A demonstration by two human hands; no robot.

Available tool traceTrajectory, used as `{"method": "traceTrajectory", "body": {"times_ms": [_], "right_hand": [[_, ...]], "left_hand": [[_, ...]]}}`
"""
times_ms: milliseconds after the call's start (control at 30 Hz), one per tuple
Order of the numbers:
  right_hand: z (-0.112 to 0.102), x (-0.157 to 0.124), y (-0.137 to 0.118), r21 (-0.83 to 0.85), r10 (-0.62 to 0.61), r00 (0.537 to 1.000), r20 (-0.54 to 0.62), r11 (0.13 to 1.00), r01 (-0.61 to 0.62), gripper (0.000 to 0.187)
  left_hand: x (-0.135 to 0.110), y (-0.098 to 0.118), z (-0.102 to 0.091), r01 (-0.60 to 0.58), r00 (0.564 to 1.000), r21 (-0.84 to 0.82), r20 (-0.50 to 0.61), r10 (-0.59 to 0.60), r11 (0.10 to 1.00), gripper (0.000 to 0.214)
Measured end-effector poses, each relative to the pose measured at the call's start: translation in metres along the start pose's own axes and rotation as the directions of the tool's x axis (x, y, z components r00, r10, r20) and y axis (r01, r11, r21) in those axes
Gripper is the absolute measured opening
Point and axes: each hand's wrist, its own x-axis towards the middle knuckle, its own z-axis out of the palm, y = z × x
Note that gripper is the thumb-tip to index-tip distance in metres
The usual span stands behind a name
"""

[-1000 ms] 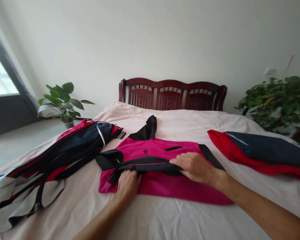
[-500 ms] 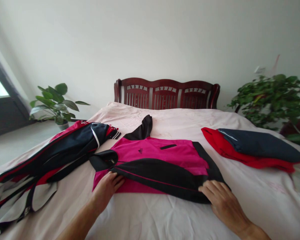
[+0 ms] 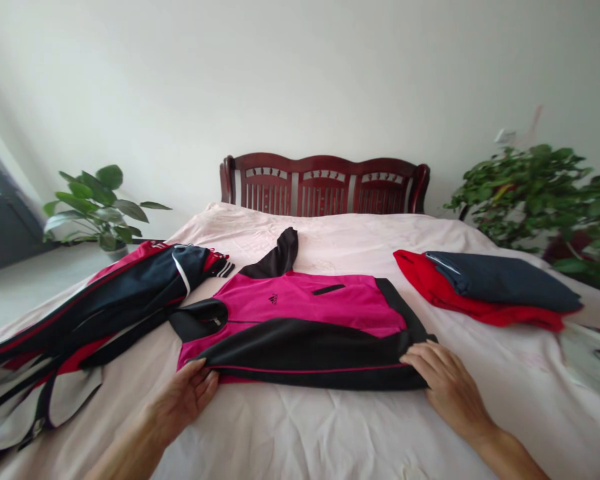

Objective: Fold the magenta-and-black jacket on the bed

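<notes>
A magenta and black jacket [image 3: 260, 300] lies flat on the bed, its collar to the left and its hem to the right. Its near black sleeve [image 3: 310, 350] is laid across the front, along the near edge. My left hand [image 3: 183, 393] pinches the jacket at the shoulder end of that sleeve, fingers closed on the cloth. At the cuff end, my right hand [image 3: 447, 383] has its fingers closed on the sleeve. The far sleeve [image 3: 275, 257] points away toward the headboard.
Dark blue and red clothes [image 3: 125, 287] lie spread at the left. Folded navy cloth [image 3: 505, 280] rests on folded red cloth [image 3: 480, 310] at the right. A wooden headboard [image 3: 325, 183] stands behind the pinkish bed sheet [image 3: 350, 233]. Potted plants [image 3: 97, 207] flank the bed.
My left hand has moved left and nearer, to the shoulder. The near sleeve has straightened and now covers more of the jacket's near edge. The view has shifted slightly right.
</notes>
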Motion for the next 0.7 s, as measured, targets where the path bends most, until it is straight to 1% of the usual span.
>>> {"method": "traceTrajectory", "body": {"times_ms": [100,167,233,267,333,367,400,433,467,500,533,567,600,633,667,700], "right_hand": [[0.005,0.001,-0.002,-0.027,0.025,1.000,-0.014,0.999,-0.025,0.058],[0.009,0.001,-0.002,0.004,0.041,0.998,0.040,0.999,-0.041,0.061],[0.011,-0.003,0.002,0.062,0.054,0.991,0.125,0.996,-0.063,0.064],[0.011,-0.005,0.005,0.095,0.067,0.984,0.164,0.992,-0.083,0.067],[0.008,-0.011,0.015,0.175,0.091,0.968,0.235,0.975,-0.135,0.074],[0.004,-0.013,0.020,0.224,0.099,0.959,0.266,0.961,-0.161,0.076],[0.000,-0.014,0.024,0.272,0.113,0.951,0.287,0.943,-0.193,0.076],[-0.005,-0.013,0.027,0.314,0.141,0.945,0.294,0.920,-0.235,0.072],[-0.010,-0.010,0.029,0.345,0.188,0.939,0.288,0.894,-0.285,0.065],[-0.015,-0.004,0.028,0.364,0.247,0.930,0.272,0.868,-0.337,0.056],[-0.019,0.005,0.024,0.371,0.305,0.920,0.246,0.847,-0.380,0.048],[-0.021,0.015,0.017,0.366,0.345,0.913,0.216,0.839,-0.403,0.043],[-0.022,0.028,0.008,0.351,0.357,0.915,0.188,0.846,-0.402,0.041],[-0.022,0.041,-0.002,0.329,0.338,0.926,0.167,0.867,-0.376,0.041],[-0.019,0.053,-0.014,0.298,0.299,0.942,0.155,0.895,-0.333,0.042],[-0.014,0.065,-0.026,0.263,0.253,0.955,0.152,0.921,-0.286,0.043]], "left_hand": [[-0.002,0.005,-0.003,-0.027,1.000,0.058,-0.006,0.028,0.998,0.011],[-0.003,0.008,-0.007,-0.032,0.999,0.138,0.002,0.032,0.990,0.008],[-0.002,0.012,-0.014,-0.012,0.999,0.265,0.037,0.003,0.964,0.001],[-0.001,0.015,-0.019,-0.014,0.998,0.349,0.063,-0.009,0.937,0.008],[0.003,0.023,-0.031,-0.086,0.992,0.536,0.121,0.025,0.840,0.026],[0.005,0.027,-0.036,-0.153,0.986,0.625,0.152,0.072,0.765,0.035],[0.006,0.030,-0.041,-0.227,0.973,0.706,0.187,0.133,0.671,0.043],[0.006,0.034,-0.044,-0.308,0.951,0.769,0.230,0.208,0.560,0.050],[0.005,0.036,-0.044,-0.388,0.916,0.812,0.287,0.280,0.435,0.056],[0.002,0.037,-0.041,-0.458,0.870,0.834,0.349,0.348,0.308,0.060],[-0.002,0.035,-0.034,-0.518,0.814,0.835,0.412,0.410,0.188,0.062],[-0.008,0.031,-0.023,-0.569,0.748,0.818,0.475,0.463,0.079,0.060],[-0.014,0.025,-0.008,-0.613,0.681,0.790,0.538,0.497,-0.015,0.056],[-0.019,0.016,0.009,-0.655,0.611,0.749,0.602,0.515,-0.099,0.050],[-0.024,0.005,0.029,-0.700,0.541,0.692,0.675,0.502,-0.176,0.045],[-0.026,-0.007,0.049,-0.748,0.462,0.612,0.757,0.462,-0.257,0.043]]}}
